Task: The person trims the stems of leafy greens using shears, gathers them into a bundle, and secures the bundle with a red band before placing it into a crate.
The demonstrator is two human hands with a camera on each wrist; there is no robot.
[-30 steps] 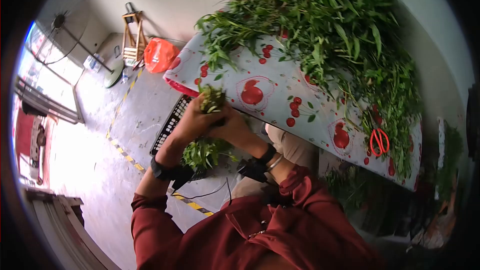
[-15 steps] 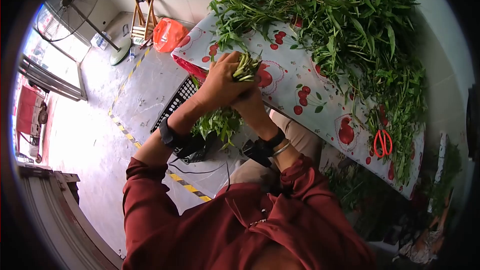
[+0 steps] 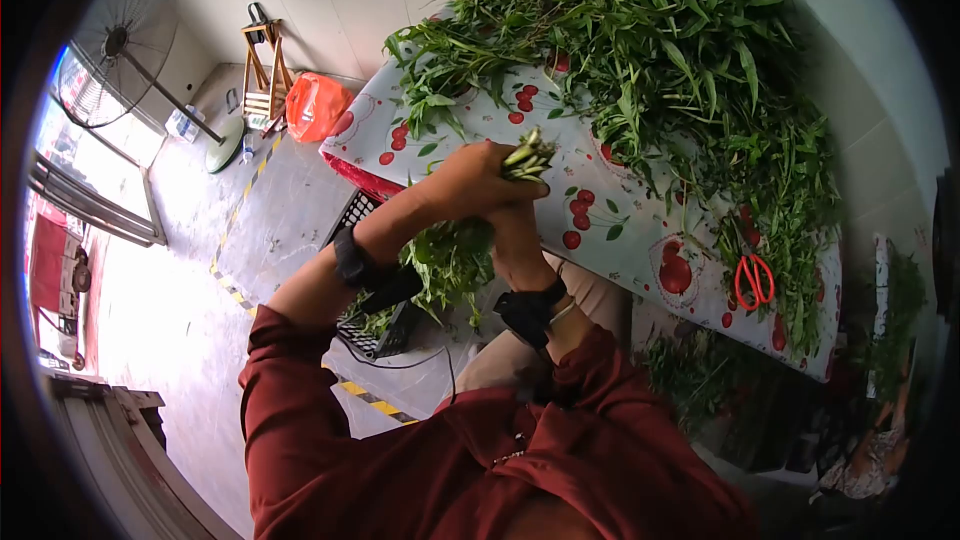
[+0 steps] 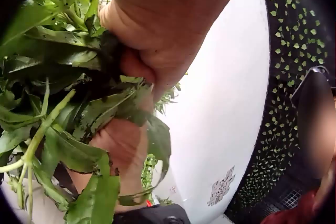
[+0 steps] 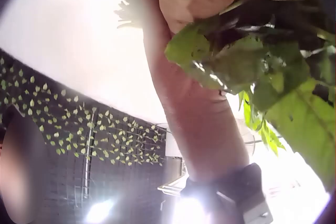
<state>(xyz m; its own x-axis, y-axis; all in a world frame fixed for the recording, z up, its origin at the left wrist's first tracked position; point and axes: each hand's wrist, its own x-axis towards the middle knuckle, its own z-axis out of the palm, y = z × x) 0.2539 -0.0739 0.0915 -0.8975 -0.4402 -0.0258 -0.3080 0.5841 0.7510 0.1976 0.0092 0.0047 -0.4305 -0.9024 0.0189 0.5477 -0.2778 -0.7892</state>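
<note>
A bunch of leafy greens (image 3: 450, 265) is held between the two hands over the near edge of the table. My left hand (image 3: 468, 180) wraps its upper part, and pale cut stem ends (image 3: 530, 158) stick out past the thumb side, tilted to the upper right. Just below, my right hand (image 3: 515, 235) grips the same bunch, its fingers largely hidden by the left hand and leaves. In the left wrist view, broad leaves (image 4: 79, 150) hang down around both hands. Leaves (image 5: 294, 98) also cover much of the right wrist view.
A big heap of greens (image 3: 680, 50) lies on the cherry-patterned tablecloth (image 3: 470, 155). Red-handled scissors (image 3: 754, 282) rest at its right. Below the hands, a black plastic crate (image 3: 385, 340) holds more greens. A red bag (image 3: 318, 108), folding stool (image 3: 264, 70) and fan (image 3: 118, 40) stand at left.
Both hands have moved right along the table edge with the bunch. Its stem ends now lean to the upper right, and its leaves show hanging below the hands.
</note>
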